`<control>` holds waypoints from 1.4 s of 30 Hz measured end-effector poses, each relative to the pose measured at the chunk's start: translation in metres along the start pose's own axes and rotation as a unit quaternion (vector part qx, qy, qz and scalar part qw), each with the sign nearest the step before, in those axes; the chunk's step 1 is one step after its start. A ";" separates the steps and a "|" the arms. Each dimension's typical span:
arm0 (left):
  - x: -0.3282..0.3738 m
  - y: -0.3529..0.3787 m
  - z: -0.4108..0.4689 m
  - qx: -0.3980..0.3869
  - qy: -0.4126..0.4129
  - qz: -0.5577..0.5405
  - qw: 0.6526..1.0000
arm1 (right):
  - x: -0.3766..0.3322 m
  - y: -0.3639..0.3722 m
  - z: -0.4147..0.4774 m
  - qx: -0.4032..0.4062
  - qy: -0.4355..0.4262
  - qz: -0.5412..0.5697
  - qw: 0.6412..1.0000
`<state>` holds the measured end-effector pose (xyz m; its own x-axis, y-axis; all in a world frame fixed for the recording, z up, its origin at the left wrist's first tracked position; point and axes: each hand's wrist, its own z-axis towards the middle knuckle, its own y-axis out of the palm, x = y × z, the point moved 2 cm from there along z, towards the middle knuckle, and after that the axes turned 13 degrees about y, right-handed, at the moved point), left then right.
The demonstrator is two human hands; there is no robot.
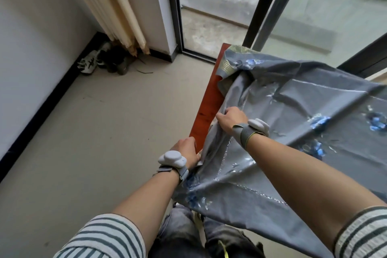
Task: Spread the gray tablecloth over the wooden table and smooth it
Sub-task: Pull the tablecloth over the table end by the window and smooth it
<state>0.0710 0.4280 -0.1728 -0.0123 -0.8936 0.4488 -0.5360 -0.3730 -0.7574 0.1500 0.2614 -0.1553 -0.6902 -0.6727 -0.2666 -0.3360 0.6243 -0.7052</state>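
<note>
Both forearms are extended forward and down from striped sleeves (109, 236), each wrist being strapped with a gray band that carries a white device. The left hand (187, 151) is held knuckles-up at the near corner of the wooden table (209, 109), and its fingers are closed on the edge of the gray tablecloth (293, 115), which is pinched just beside the table's corner. The right hand (230, 120) is reached farther ahead and slightly to the right of the left one; its fingers are curled shut on a gathered fold of the same cloth, which is bunched into creases under the grip. The tablecloth is draped over most of the table to the right of both hands, with blue floral patches and pale stitched lines seen across it; a strip of bare red-brown wood is left uncovered ahead of the left hand. Beyond the right hand, a far corner of the cloth is turned over so that a green-gold patterned border (229, 63) is shown. Below the hands, the cloth is hung off the near edge over gray trousers (182, 228). Well to the left of the left hand, shoes (94, 62) are piled beneath a cream curtain (117, 6), and ahead of the hands a dark-framed glass door (211, 6) is seen.
</note>
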 end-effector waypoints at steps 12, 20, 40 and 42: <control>0.003 -0.027 0.019 -0.195 -0.183 -0.445 0.855 | 0.016 -0.022 -0.004 -0.106 0.109 0.431 0.890; -0.006 -0.028 0.015 -0.109 -0.126 -0.444 0.880 | 0.010 -0.025 -0.010 -0.151 0.063 0.457 0.875; -0.076 -0.053 0.035 0.183 -0.157 -0.294 0.925 | 0.029 0.008 0.017 -0.042 -0.009 0.047 0.998; -0.077 -0.048 0.040 0.158 -0.171 -0.252 0.939 | 0.026 0.009 0.012 0.001 -0.033 -0.025 0.999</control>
<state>0.1315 0.5044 -0.1902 0.4760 -0.5917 0.6506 -0.1228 -0.7773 -0.6171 0.1369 0.2448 -0.1766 -0.6288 -0.7277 -0.2740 -0.3681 0.5890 -0.7194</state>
